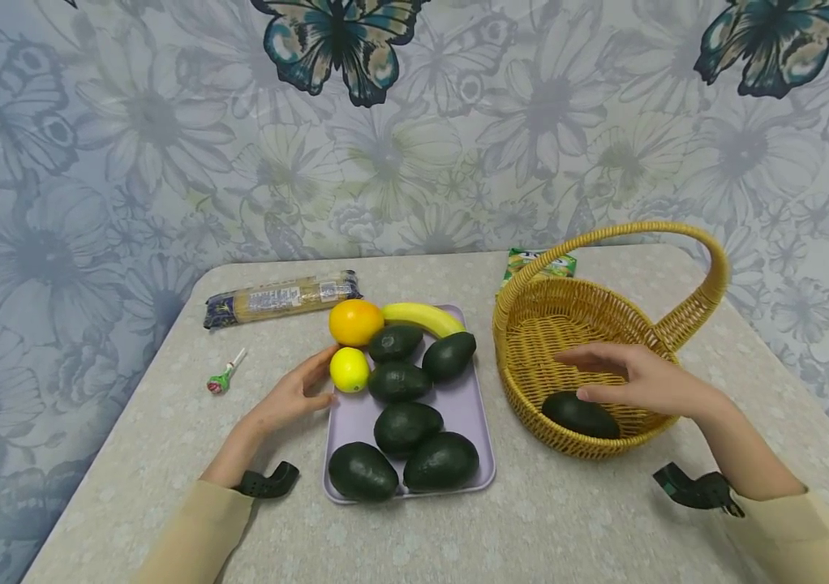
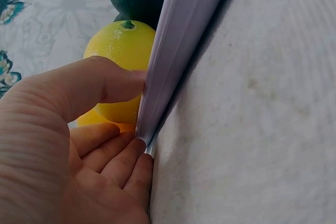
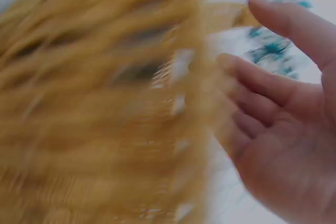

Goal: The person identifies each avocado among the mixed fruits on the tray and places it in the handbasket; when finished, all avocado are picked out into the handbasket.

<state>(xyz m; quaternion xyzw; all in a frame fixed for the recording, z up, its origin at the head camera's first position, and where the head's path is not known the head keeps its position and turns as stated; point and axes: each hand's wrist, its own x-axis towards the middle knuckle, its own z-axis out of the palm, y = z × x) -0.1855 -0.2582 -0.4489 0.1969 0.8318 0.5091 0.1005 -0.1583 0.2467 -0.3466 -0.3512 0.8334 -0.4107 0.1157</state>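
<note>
My left hand [image 1: 296,396] is at the left edge of the lilac tray [image 1: 483,454], beside a yellow lemon [image 1: 350,370]. In the left wrist view its thumb [image 2: 123,81] lies across the lemon, the tip right at the tray's rim, and the fingers are extended below. Several dark green avocados [image 1: 400,381] lie on the tray, along with an orange fruit [image 1: 356,322] and a banana [image 1: 425,317]. Over the wicker basket [image 1: 531,341], my right hand [image 1: 637,380] holds nothing, fingers spread. One avocado [image 1: 580,414] rests in the basket beneath it. The right wrist view is blurred.
A long pack of what looks like spaghetti [image 1: 283,298] lies behind the tray at the left, with a lollipop [image 1: 226,374] in front of it. Behind the basket, whose tall handle [image 1: 648,228] arches up, is a green packet [image 1: 540,264]. A patterned wall closes off the back.
</note>
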